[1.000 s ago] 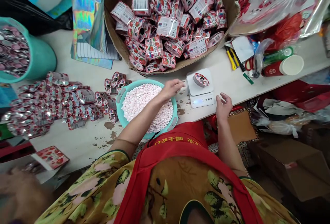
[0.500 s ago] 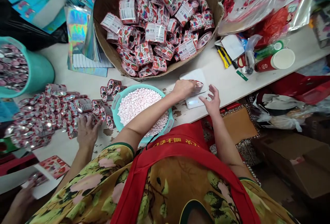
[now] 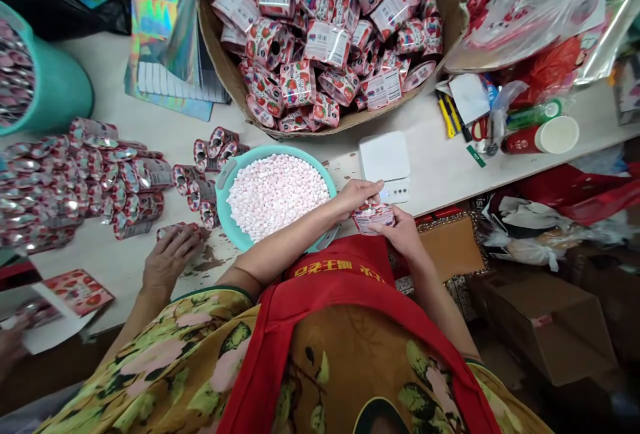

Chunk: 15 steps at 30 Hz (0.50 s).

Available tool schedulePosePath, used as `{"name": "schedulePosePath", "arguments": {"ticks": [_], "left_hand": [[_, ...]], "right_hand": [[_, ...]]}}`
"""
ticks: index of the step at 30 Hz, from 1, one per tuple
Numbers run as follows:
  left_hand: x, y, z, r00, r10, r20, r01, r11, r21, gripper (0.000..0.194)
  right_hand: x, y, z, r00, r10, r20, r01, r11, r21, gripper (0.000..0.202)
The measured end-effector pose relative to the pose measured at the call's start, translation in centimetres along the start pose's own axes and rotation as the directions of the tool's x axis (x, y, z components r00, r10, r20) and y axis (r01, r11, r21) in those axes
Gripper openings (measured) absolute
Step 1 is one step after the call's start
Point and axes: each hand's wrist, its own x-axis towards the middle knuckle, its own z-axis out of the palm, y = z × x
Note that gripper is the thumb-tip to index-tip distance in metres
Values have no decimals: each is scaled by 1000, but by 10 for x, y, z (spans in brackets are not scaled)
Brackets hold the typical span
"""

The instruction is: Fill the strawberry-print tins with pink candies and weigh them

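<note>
My left hand [image 3: 356, 198] has its fingers closed at the upper edge of a strawberry-printed packet [image 3: 371, 217]. From the other side, my right hand [image 3: 403, 229] grips the same packet, thumb across its front. The packet is held over the table's near edge, just in front of a white digital scale [image 3: 384, 156] whose plate bears nothing. By my left forearm stands a turquoise basin [image 3: 225, 211] full of small pale pink pellets [image 3: 277, 195]. My forearm covers part of its near rim.
Several filled packets [image 3: 143, 177] are stacked at left, where a co-worker's hand [image 3: 173, 254] rests on one. A cardboard box [image 3: 220, 77] of packet pouches stands behind the basin. A turquoise bucket [image 3: 63, 81] is far left; cutters [image 3: 447, 116] and a paper cup [image 3: 540, 137] lie right.
The packet has come off the scale towards my body. My right hand, open before, has closed on it. The co-worker's hand now has a packet under it, apart from the stack.
</note>
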Motion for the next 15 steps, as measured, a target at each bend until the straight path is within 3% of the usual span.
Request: {"name": "schedulePosePath", "arguments": {"ticks": [7,10,13,15], "left_hand": [[0,-10,-9,998,-13,64,24,986,-162,56],[-5,-9,-20,997,74,30,-67,978,-196,56],[-24,-7,-28,929,367,38,-369,927,72,40],[-42,-5,-28,871,470,140,-482,768,422,28]], "right_hand": [[-7,8,6,1000,7,22,-10,993,120,54],[-4,11,3,996,-40,-79,59,968,246,58],[5,14,3,964,-104,-243,160,962,223,59],[12,13,6,958,-152,-244,192,970,149,59]]}}
